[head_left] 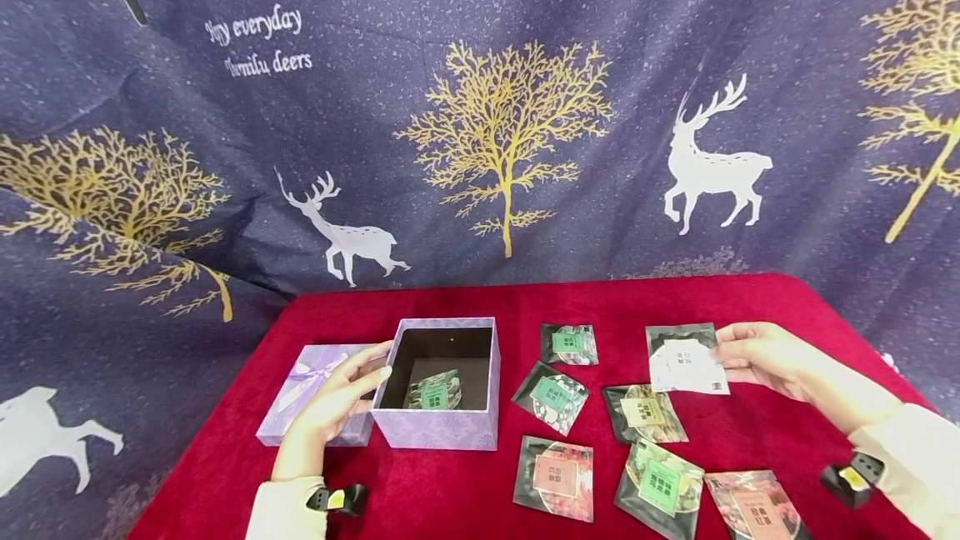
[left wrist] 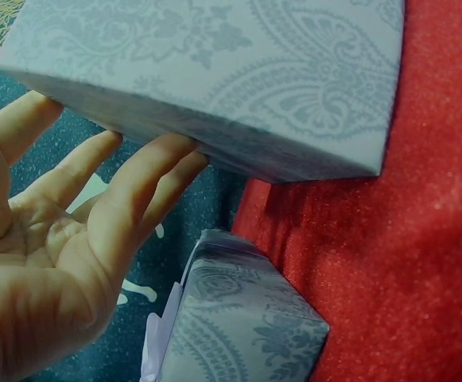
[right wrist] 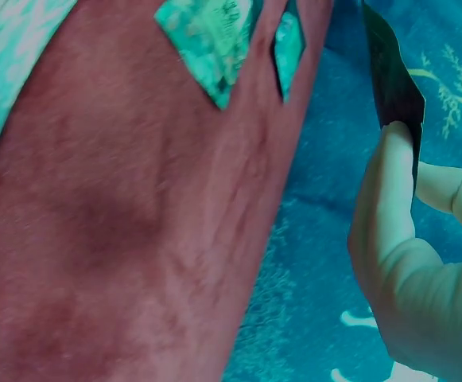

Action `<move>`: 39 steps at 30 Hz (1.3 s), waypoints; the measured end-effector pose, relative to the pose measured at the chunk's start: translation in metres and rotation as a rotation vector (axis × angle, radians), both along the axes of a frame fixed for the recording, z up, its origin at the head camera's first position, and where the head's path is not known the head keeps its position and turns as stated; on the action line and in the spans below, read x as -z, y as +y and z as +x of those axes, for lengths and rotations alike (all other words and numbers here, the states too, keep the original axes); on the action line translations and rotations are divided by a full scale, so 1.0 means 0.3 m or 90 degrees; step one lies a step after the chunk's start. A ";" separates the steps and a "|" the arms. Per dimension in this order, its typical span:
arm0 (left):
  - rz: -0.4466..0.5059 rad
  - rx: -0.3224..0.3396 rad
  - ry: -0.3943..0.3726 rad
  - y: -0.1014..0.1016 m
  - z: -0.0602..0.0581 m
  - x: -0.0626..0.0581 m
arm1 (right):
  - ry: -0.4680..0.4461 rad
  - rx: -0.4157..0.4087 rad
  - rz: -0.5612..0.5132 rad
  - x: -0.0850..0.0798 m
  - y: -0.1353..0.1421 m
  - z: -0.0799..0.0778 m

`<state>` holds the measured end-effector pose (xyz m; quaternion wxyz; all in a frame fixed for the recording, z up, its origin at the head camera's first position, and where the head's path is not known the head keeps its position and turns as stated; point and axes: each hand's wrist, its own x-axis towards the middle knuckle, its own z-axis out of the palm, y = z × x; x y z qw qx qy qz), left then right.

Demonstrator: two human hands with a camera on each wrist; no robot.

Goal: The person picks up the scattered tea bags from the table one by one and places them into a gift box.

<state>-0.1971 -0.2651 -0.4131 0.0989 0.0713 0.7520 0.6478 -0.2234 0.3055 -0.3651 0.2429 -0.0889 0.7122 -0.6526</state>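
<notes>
A lavender patterned box stands without its lid, with one green-labelled sachet lying inside. My left hand rests on the box's left side, and the left wrist view shows its extended fingers touching that wall. Between thumb and fingers, my right hand pinches the edge of a black-and-white sachet. This sachet appears nearly edge-on in the right wrist view. Just below it in the head view lies a sachet with a pale yellow label.
The box lid, with a ribbon bow, lies left of the box on the red cloth. Green-labelled sachets and red-labelled ones are spread to the right. A dark printed curtain hangs behind.
</notes>
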 end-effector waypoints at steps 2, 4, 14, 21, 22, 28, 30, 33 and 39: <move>-0.001 -0.007 -0.004 0.002 -0.001 -0.002 | 0.007 0.000 0.000 -0.013 -0.015 -0.004; -0.007 -0.016 -0.007 0.004 -0.001 -0.004 | 0.015 0.001 0.003 -0.027 -0.032 -0.009; 0.005 -0.004 -0.007 0.002 0.008 -0.003 | 0.031 -0.001 0.009 -0.086 -0.131 -0.024; -0.003 -0.013 -0.012 0.002 0.005 -0.007 | 0.038 0.012 0.021 -0.126 -0.222 -0.031; -0.001 -0.011 -0.012 0.002 0.003 -0.007 | 0.038 0.014 0.024 -0.132 -0.236 -0.032; 0.013 0.013 0.000 0.003 0.001 -0.007 | 0.048 0.006 0.024 -0.156 -0.316 -0.037; 0.016 0.013 -0.001 0.004 0.002 -0.009 | 0.051 0.003 0.023 -0.164 -0.342 -0.039; 0.017 0.012 -0.001 0.004 0.003 -0.012 | 0.053 0.002 0.024 -0.175 -0.382 -0.041; 0.007 0.011 -0.002 0.002 -0.002 -0.007 | 0.054 -0.013 0.006 -0.176 -0.439 -0.046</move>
